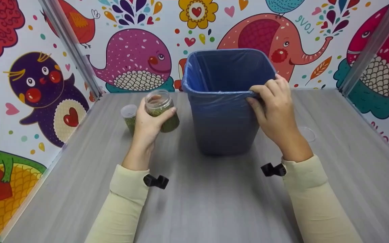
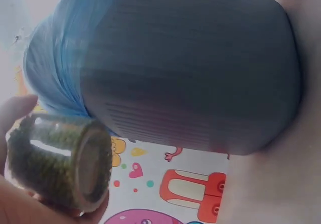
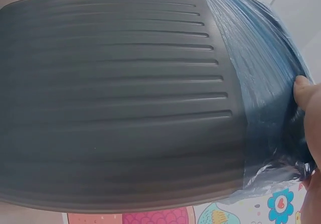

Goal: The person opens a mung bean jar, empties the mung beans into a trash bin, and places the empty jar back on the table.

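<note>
The left hand (image 1: 149, 123) grips a clear jar (image 1: 170, 122) of green bits, its top uncovered, above the table left of the bin. In the left wrist view the jar (image 2: 60, 158) shows its base toward the bin side. A grey bin (image 1: 223, 125) lined with a blue bag (image 1: 214, 96) stands upright. The right hand (image 1: 275, 111) holds the bin's front right rim, fingers over the edge and thumb outside. The right wrist view shows the thumb on the blue bag (image 3: 266, 98). The inside bottom of the bin is hidden.
A second clear container (image 1: 129, 116) with green contents stands behind the left hand. A thin clear ring or lid (image 1: 307, 134) lies on the grey table (image 1: 214, 202) right of the bin. Printed panels (image 1: 194, 33) and metal posts (image 1: 76, 50) border the table.
</note>
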A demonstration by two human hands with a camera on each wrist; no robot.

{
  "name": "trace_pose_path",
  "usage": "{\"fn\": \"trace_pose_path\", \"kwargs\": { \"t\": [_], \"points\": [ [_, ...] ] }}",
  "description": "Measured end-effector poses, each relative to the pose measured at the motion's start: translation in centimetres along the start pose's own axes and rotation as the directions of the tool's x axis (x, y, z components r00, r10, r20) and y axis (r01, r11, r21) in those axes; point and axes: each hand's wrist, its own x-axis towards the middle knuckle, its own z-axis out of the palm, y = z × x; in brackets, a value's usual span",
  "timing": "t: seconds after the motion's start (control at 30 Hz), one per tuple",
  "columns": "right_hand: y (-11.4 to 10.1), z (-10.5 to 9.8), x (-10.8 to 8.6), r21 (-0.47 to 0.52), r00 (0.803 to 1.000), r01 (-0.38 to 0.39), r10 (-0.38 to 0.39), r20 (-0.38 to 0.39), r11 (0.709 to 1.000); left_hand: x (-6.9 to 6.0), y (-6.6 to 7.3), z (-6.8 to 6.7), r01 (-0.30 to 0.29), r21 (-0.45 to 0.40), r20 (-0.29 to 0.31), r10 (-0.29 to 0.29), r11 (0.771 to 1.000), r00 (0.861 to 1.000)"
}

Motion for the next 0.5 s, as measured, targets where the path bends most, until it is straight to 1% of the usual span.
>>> {"fn": "trace_pose_path", "kwargs": {
  "t": [0.1, 0.2, 0.27, 0.33, 0.4, 0.5],
  "points": [
    [0.0, 0.1, 0.1, -0.005, 1.0, 0.001, -0.001, -0.007, 1.0, 0.7, 1.0, 0.3, 0.007, -0.068, -0.022, -0.008, 0.998, 1.0],
    [0.0, 0.3, 0.0, -0.012, 1.0, -0.004, 0.004, -0.003, 1.0, 1.6, 1.9, 0.5, 0.029, -0.147, -0.016, -0.032, 0.989, 0.999],
    [0.0, 0.3, 0.0, -0.014, 1.0, -0.004, 0.004, -0.001, 1.0, 2.2, 2.5, 0.7, 0.04, -0.176, -0.009, -0.042, 0.984, 0.999],
    [0.0, 0.4, 0.0, -0.018, 1.0, -0.001, 0.001, 0.0, 1.0, 2.8, 3.2, 1.0, 0.047, -0.168, -0.018, -0.05, 0.985, 0.999],
    [0.0, 0.3, 0.0, -0.016, 1.0, -0.003, 0.003, -0.001, 1.0, 3.3, 4.0, 1.3, 0.038, -0.146, -0.036, -0.044, 0.989, 0.998],
    [0.0, 0.3, -0.1, -0.015, 1.0, -0.006, 0.006, -0.003, 1.0, 4.0, 5.3, 1.7, 0.019, -0.075, -0.055, -0.023, 0.997, 0.998]
  ]
}}
